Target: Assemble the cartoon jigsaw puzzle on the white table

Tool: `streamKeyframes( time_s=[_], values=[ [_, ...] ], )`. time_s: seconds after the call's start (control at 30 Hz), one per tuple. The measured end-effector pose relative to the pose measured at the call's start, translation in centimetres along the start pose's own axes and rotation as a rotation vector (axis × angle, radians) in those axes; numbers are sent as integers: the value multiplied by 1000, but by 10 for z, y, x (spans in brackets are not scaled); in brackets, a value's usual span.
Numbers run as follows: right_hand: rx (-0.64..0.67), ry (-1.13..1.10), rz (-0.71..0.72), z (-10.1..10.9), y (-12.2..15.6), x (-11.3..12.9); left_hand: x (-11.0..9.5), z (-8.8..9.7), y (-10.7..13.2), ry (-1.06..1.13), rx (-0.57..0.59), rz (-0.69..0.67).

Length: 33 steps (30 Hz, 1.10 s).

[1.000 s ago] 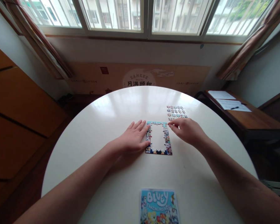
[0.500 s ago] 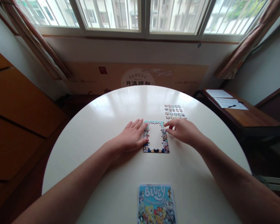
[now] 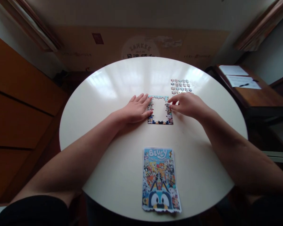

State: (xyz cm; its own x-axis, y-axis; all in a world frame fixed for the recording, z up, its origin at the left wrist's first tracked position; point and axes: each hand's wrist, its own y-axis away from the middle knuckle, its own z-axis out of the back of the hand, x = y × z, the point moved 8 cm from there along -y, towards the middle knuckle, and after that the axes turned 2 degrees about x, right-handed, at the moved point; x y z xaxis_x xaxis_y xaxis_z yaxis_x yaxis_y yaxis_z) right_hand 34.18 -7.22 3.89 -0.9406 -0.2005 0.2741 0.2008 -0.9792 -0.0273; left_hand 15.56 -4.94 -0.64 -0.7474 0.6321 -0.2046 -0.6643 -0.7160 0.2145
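A jigsaw puzzle border (image 3: pixel 160 122) lies on the white round table, joined as a rectangle with bare tabletop inside it. My left hand (image 3: pixel 138 108) rests flat with fingers spread, its fingertips and thumb on the border's left side. At the border's upper right side is my right hand (image 3: pixel 187 103), thumb and index finger bent towards each other and touching the edge pieces. Whether a piece sits between those fingertips is too small to make out. Loose jigsaw pieces (image 3: pixel 180 85) lie in rows just beyond my right hand.
Near the table's front edge lies a torn-edged picture sheet (image 3: pixel 159 179) with "Bluey" lettering. The round table (image 3: pixel 96 103) fills the middle. To the right stands a brown wooden desk (image 3: pixel 269 97) with papers (image 3: pixel 242 81) and a pen. Wooden drawers (image 3: pixel 19 91) are at the left.
The view has tipped downward, so the windows are out of sight and the whole picture sheet shows. Both hands stay at about the same places on the puzzle border.
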Motion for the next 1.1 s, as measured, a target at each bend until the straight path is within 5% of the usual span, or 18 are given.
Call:
streamKeyframes(
  time_s=[0.23,0.53,0.97,1.1],
  values=[
    [21,28,16,-3,-1,4,3,2,-1,16,-28,-34],
    [24,22,35,-4,0,8,32,20,-6,116,-295,4],
    [51,34,34,-9,0,20,41,35,4,164,-481,56],
    [-44,-20,39,7,2,15,41,36,6,193,-489,62]
  ],
)
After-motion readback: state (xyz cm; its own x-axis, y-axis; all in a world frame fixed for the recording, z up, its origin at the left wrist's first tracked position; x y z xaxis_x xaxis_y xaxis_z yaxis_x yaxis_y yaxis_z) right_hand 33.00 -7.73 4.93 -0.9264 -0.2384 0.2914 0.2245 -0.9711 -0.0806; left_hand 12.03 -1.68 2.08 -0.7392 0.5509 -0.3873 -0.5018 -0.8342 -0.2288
